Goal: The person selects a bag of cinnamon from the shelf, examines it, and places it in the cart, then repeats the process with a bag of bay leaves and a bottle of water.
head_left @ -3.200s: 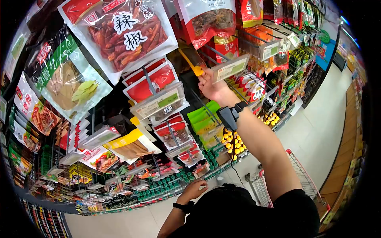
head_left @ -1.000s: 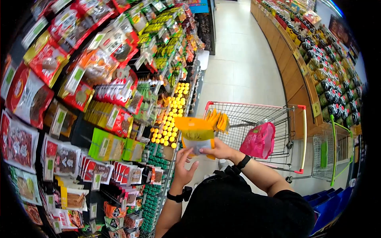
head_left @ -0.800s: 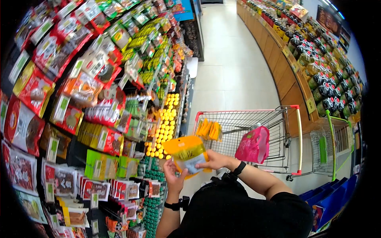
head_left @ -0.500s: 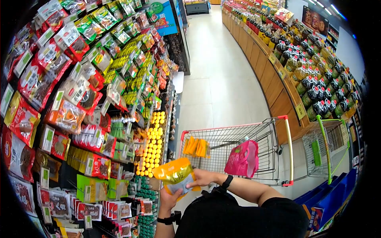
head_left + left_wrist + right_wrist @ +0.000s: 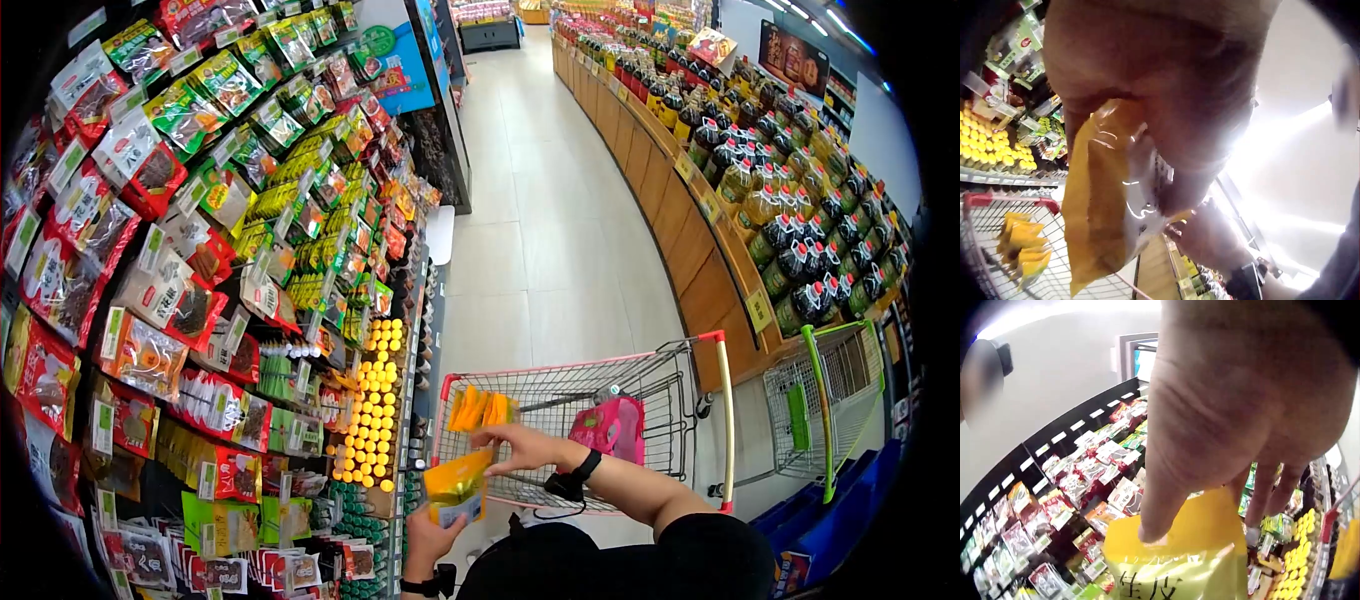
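Holding 1 yellow pouch (image 5: pixel 456 485) | left hand (image 5: pixel 429 541) grips its lower end | right hand (image 5: pixel 524 448) pinches its top

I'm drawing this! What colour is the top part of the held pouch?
The pouch has an orange-yellow top, clearest in the right wrist view.

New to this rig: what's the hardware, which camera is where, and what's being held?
No robot: a person's two bare hands. The head camera gives the wide aisle view; each wrist camera gives a close-up. The left hand grips a yellow packet; the right hand pinches its top edge. Beyond them, a wire cart holds more yellow packets and a pink bag. Hanging packets line the left side, bottles the right.
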Motion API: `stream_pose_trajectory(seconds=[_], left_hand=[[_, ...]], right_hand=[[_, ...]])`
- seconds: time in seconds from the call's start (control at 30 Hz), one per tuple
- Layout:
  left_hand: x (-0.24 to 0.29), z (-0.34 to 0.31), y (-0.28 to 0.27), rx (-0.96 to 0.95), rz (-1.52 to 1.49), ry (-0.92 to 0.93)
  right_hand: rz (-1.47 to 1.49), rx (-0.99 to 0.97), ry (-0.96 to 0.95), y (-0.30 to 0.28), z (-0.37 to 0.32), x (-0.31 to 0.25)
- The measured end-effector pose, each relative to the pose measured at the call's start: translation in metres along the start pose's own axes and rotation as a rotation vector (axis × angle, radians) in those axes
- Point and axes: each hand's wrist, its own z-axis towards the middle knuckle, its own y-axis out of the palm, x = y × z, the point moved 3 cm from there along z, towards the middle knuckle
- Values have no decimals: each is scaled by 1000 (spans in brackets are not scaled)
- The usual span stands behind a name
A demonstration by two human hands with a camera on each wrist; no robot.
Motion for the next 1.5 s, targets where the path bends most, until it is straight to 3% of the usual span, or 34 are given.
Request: stream_pose_trajectory(seconds=[0.03, 0.1, 0.13, 0.17, 0.27, 0.33, 0.37, 0.4, 0.47, 0.5, 0.53, 0.6, 0.7, 0.8, 0.87, 0.97, 1.1, 1.17, 1.27, 1.3, 1.33, 1.4, 1.5], left_hand=[[-1, 5, 10, -43, 27, 46], [10, 4, 22, -115, 25, 73], [6, 7, 29, -138, 189, 124], [3, 3, 34, -177, 201, 144], [25, 12, 35, -257, 237, 176], [18, 15, 38, -275, 257, 109], [10, 16, 41, -271, 196, 90], [4, 17, 43, -265, 135, 72], [-12, 20, 53, -248, 6, -8], [-4, 23, 51, -176, 44, 58], [5, 28, 49, -101, 84, 127], [-4, 30, 50, -111, 56, 67], [-24, 29, 53, -187, -34, -28], [-39, 19, 59, -271, -75, -95], [-47, 12, 65, -306, -99, -130], [-50, 0, 70, -332, -115, -198], [-62, -15, 68, -319, -111, -272], [-65, -19, 64, -289, -111, -321], [-71, -29, 59, -255, -109, -417], [-75, -34, 60, -252, -109, -451], [-78, -38, 60, -251, -108, -484], [-83, -46, 64, -264, -123, -511], [-84, -46, 70, -306, -156, -511]], right_hand=[[-74, -20, -112, -4, -1, -1], [-193, -284, 52, -1, -4, -2], [-245, -425, 131, 1, -6, -2], [-246, -389, 59, 4, -9, -1], [-116, -538, 170, 8, -15, 15], [-70, -413, 128, 10, -24, 36], [126, -333, 104, 7, -29, 39], [-9, -461, 256, 4, -32, 49], [197, -390, 310, -2, -42, 54], [131, -404, 382, -10, -44, 52], [247, -360, 501, -14, -50, 58], [383, -206, 576, -16, -69, 91], [267, -121, 776, -33, -90, 136], [335, 221, 841, -23, -112, 213], [190, 358, 928, -21, -118, 269], [163, 612, 900, -17, -104, 300], [95, 672, 819, 6, -107, 409], [18, 674, 940, 14, -109, 447], [-47, 537, 1017, 11, -83, 439], [26, 560, 1001, 21, -82, 462], [172, 527, 1059, 21, -62, 435], [365, 474, 1087, 31, -48, 441], [603, 556, 1069, 45, -28, 437]])
